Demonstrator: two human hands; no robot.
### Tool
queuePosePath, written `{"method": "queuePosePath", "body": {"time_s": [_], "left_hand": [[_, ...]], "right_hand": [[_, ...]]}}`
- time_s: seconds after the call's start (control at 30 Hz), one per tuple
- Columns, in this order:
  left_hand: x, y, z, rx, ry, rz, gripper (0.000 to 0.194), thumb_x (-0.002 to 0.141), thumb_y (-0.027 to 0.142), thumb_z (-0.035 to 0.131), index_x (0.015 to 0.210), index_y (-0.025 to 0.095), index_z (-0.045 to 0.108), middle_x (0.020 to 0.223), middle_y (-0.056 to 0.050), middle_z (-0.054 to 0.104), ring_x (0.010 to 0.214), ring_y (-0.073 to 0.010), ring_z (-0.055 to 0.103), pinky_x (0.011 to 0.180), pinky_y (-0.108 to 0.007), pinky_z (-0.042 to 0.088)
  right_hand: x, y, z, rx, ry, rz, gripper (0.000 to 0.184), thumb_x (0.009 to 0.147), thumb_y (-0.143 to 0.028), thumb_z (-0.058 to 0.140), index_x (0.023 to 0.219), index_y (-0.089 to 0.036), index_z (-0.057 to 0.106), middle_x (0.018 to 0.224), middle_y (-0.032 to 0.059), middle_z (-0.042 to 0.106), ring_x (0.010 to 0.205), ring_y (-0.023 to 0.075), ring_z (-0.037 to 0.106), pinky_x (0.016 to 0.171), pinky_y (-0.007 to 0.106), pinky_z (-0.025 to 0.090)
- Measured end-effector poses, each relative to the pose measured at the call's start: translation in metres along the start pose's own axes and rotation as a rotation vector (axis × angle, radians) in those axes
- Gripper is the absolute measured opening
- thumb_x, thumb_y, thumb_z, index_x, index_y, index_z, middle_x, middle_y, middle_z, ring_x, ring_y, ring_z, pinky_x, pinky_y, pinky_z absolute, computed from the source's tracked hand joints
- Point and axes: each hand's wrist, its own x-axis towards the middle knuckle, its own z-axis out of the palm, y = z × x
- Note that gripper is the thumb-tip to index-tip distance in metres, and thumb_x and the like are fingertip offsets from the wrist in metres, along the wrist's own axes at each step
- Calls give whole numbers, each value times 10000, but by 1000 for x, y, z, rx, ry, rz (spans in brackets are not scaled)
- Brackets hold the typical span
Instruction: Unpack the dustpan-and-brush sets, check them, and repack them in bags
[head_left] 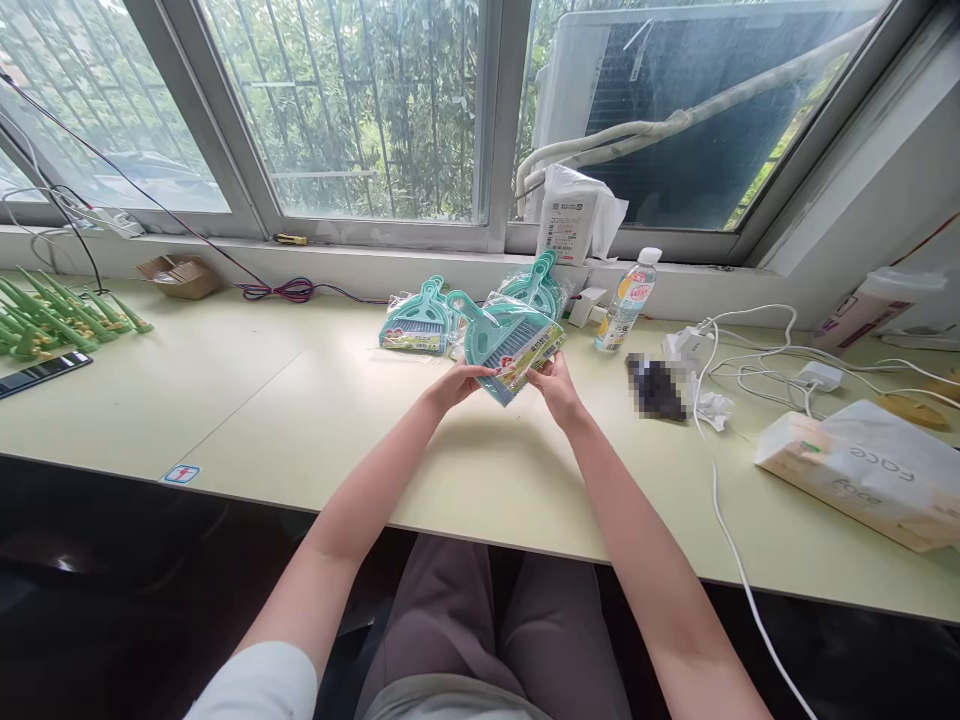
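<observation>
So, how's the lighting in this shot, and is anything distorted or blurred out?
In the head view, daylight comes through the windows; a soft shadow falls on the table below the held dustpan-and-brush set; wide-angle distortion seems to tilt the window frames; a pixelated patch near the plastic bottle hides whatever lies there.

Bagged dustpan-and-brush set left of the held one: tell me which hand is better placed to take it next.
Left, likely: the left hand is nearer that bagged dustpan set; the right hand grips the held set farther off. Both hold it, so the left would need to release first.
</observation>
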Motion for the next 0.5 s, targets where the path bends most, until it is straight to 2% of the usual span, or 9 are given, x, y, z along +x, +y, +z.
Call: {"method": "queuePosePath", "body": {"time_s": [0.1,0.17,0.37,0.5], "left_hand": [[1,-2,2,-27,-29,9,526,634,29,696,1146,121,618,1047,-85,719,1023,-232,651,1038,-408,425],[2,-3,2,-41,-40,14,587,625,16,702,1191,132,597,1051,-83,719,997,-229,659,1031,-418,429],[-1,-2,7,-28,-48,17,594,660,44,708,1230,135,572,1071,-104,711,1025,-243,655,1020,-419,440],[-1,0,9,-10,-37,46,598,677,58,698,1251,147,557,1085,-94,706,1006,-235,661,993,-414,461]], "right_hand": [[1,-7,-9,-31,-65,2,679,534,-208,854,1108,-261,495,970,8,703,939,206,664,904,437,529],[0,-9,-12,-44,-60,-23,716,528,-211,859,1139,-265,490,979,10,703,939,207,663,899,436,533],[-3,-3,-6,-60,55,-19,835,489,-231,881,1209,-269,459,987,19,699,947,214,668,900,452,539],[-2,4,-2,-9,153,7,792,475,-221,879,1163,-261,488,960,9,702,940,211,677,901,456,552]]}}
